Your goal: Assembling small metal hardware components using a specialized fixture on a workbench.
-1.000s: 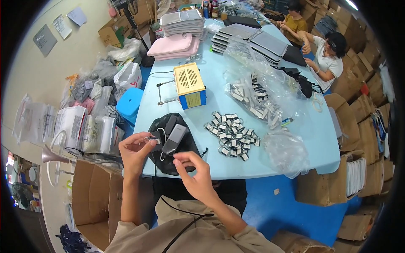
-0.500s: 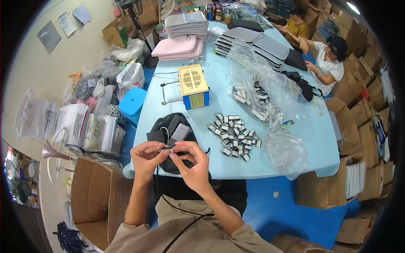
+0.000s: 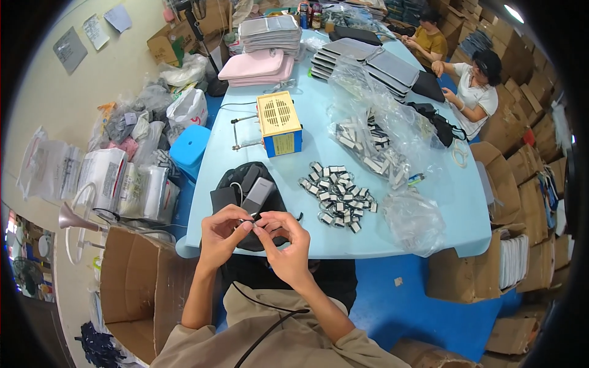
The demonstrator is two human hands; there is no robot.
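Both of my hands meet in front of my body, at the table's near edge. My left hand [image 3: 222, 236] is closed in a pinch, thumb against fingertips. Right beside it, my right hand [image 3: 284, 242] pinches the same small dark loop piece [image 3: 248, 221], which is mostly covered by my fingers. Just beyond them lies a black pouch [image 3: 272, 211] with a grey box-shaped device [image 3: 259, 195] and a white cable on top. To its right is a loose pile of small black loops with white tabs [image 3: 336, 191].
A yellow-and-blue box device [image 3: 279, 122] with a metal arm stands on the light-blue table [image 3: 233, 132]. Plastic bags of pale parts [image 3: 374, 147] lie to the right. Pink [image 3: 254, 70] and grey cases are stacked farther back. Two people sit along the right side. An opened carton [image 3: 132, 291] stands at left.
My fingertips have drawn closer together over the small piece, hiding more of it. The ring seen earlier at my left fingertips is now covered. The whole view has shifted slightly.
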